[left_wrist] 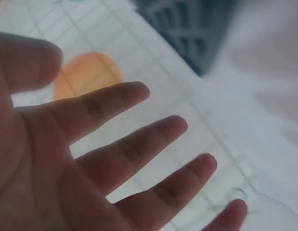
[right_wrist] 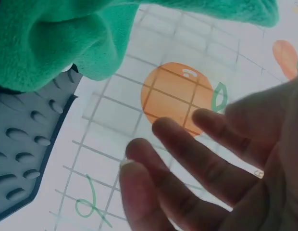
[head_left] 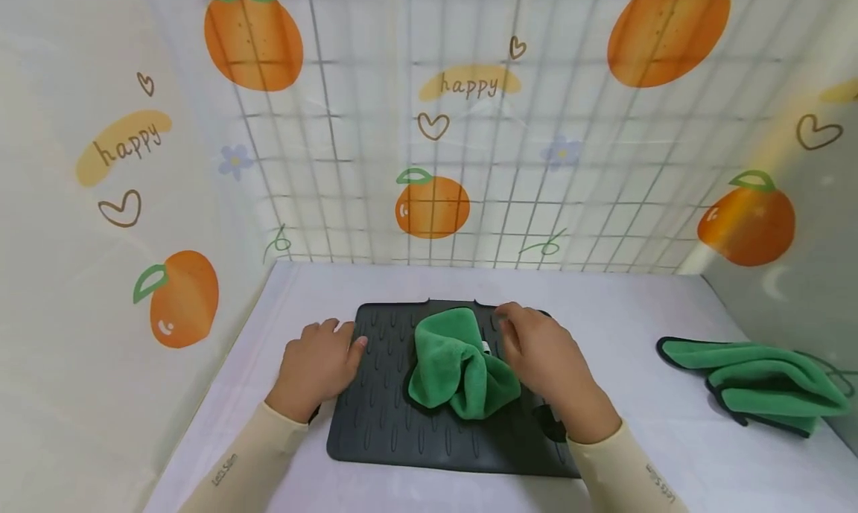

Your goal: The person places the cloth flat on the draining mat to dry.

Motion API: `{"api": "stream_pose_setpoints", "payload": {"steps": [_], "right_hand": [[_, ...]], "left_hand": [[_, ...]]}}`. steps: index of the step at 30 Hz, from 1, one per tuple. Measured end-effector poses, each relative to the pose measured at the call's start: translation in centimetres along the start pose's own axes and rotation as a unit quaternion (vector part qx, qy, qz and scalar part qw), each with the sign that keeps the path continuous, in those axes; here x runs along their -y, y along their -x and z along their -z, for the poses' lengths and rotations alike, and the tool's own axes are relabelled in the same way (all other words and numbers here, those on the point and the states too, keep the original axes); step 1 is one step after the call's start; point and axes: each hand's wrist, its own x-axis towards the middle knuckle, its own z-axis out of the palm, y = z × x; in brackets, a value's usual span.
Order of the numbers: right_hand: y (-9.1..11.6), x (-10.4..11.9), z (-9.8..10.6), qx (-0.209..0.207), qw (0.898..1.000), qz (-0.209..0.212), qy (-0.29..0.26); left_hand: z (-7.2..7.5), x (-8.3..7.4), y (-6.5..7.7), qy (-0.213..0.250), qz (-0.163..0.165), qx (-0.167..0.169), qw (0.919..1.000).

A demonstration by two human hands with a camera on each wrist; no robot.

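Observation:
A crumpled green cloth [head_left: 445, 360] with dark edging lies in a heap on a dark grey ridged mat [head_left: 385, 431]. At the mat's left edge is my left hand [head_left: 318, 368], its fingers spread and holding nothing; the left wrist view shows the same loose left hand [left_wrist: 91, 154]. My right hand [head_left: 546, 349] hovers over the mat's right side, just right of the cloth. In the right wrist view the fingers of the right hand [right_wrist: 221, 168] are relaxed and slightly bent, apart from the green cloth [right_wrist: 77, 43].
A second green cloth [head_left: 771, 383] with black trim lies folded on the right of the white tabletop [head_left: 623, 312]. Behind the table a wire grid [head_left: 375, 155] shows through a curtain printed with oranges. Similar curtain panels [head_left: 87, 290] close off both sides.

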Motion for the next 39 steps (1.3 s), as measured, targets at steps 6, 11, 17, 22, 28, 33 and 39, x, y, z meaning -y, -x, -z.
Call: {"api": "stream_pose_setpoints", "payload": {"steps": [6,11,17,22,28,33,39], "right_hand": [[-0.1,-0.5,-1.4,0.062,0.997,-0.048,0.026],[-0.1,-0.8,-2.4,0.114,0.988,-0.076,0.065],[-0.1,-1.2,-3.1,0.145,0.981,-0.105,0.079],[0.0,-1.4,-3.9,0.169,0.977,-0.108,0.072],[-0.2,-1.3,-4.2,0.187,0.977,-0.098,0.008],[-0.3,-1.4,-3.4,0.210,0.969,-0.092,-0.093],[-0.3,-1.9,-3.0,0.247,0.949,-0.036,-0.193]], "left_hand": [[0.1,-3.5,-1.3,-0.037,-0.077,-0.070,0.9939],[-0.6,-5.7,-1.0,-0.029,-0.084,-0.029,0.9956],[-1.6,-7.3,-0.7,-0.017,-0.073,0.014,0.9971],[-2.0,-7.8,-0.6,-0.010,-0.080,0.050,0.9955],[-2.3,-7.9,-0.4,-0.010,-0.079,0.058,0.9952],[-2.3,-8.1,-0.3,-0.001,-0.095,0.029,0.9950],[-2.7,-8.3,-0.4,-0.002,-0.099,0.023,0.9948]]}}
